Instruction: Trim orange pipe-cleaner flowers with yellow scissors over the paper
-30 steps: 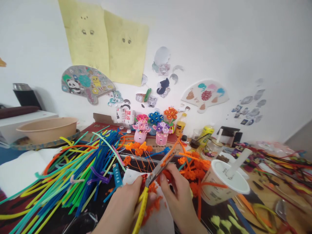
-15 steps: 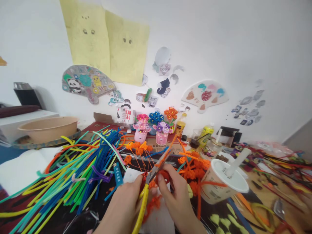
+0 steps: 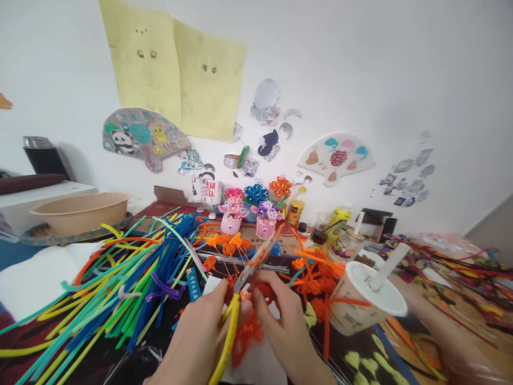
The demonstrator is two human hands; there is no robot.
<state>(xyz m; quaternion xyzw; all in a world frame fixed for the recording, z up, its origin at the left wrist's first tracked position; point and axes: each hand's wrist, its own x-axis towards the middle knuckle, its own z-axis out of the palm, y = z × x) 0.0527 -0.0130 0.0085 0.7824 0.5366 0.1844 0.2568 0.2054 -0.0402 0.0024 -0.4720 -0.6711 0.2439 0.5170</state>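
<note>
My left hand [image 3: 202, 329] is closed on yellow-handled scissors [image 3: 229, 337]. Their blades point up and away, slightly apart, with orange specks on them. My right hand [image 3: 286, 326] pinches a curled red-orange pipe cleaner [image 3: 262, 291] close to my left fingertips. Fingers and scissors hide part of that piece. Below both hands, orange fuzz [image 3: 247, 334] lies on a white sheet [image 3: 260, 366]. Finished orange pipe-cleaner flowers [image 3: 228, 246] on thin stems stand beyond the blades, and more orange pieces [image 3: 316, 272] are heaped to the right.
Left of my hands spreads a bundle of coloured pipe cleaners [image 3: 136, 278]. A white-lidded cup [image 3: 356, 299] with a wide straw stands at right. Behind are small pink flower pots [image 3: 265, 227] and a juice bottle [image 3: 296, 206]. Another person's blurred arm [image 3: 436, 326] reaches in from the lower right.
Another person's arm has come in at the right, where red-handled scissors were visible. My hands and the yellow-handled scissors have shifted slightly left.
</note>
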